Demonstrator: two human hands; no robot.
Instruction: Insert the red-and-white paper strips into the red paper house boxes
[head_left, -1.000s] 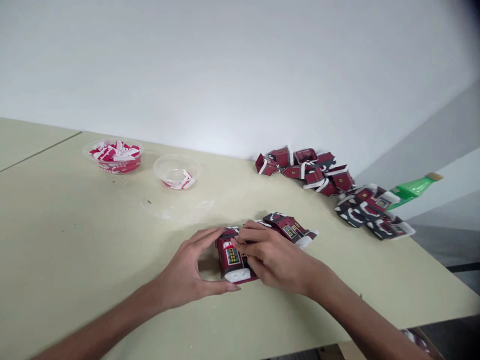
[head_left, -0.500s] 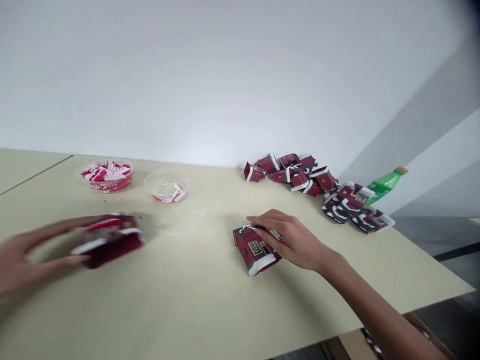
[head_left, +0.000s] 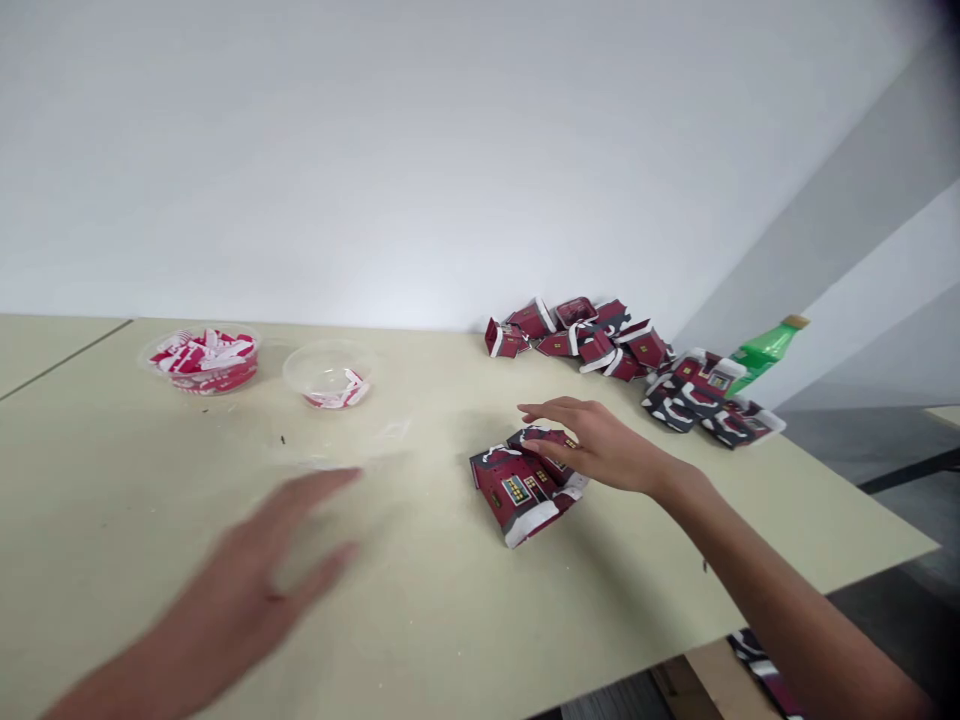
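Two small dark red toy houses (head_left: 517, 490), with yellow windows and white snow-like trim, lie side by side on the table. My right hand (head_left: 600, 445) is over the rear one, thumb and fingers apart, its thumb close to or touching the roof. My left hand (head_left: 255, 580) is blurred above the table at the lower left. Its thumb and fingers are spread, and nothing is between them.
Clear tubs of red and white pieces stand at the back left: a full tub (head_left: 214, 375) and a sparser tub (head_left: 330, 385). A pile of houses (head_left: 592, 340) lies by the wall. More houses (head_left: 701, 395) sit beside a green bottle (head_left: 769, 355) near the right edge.
My left hand has moved right and no longer holds the house it had. My right hand has lifted slightly, and two houses now show beneath it. The view has shifted a little.
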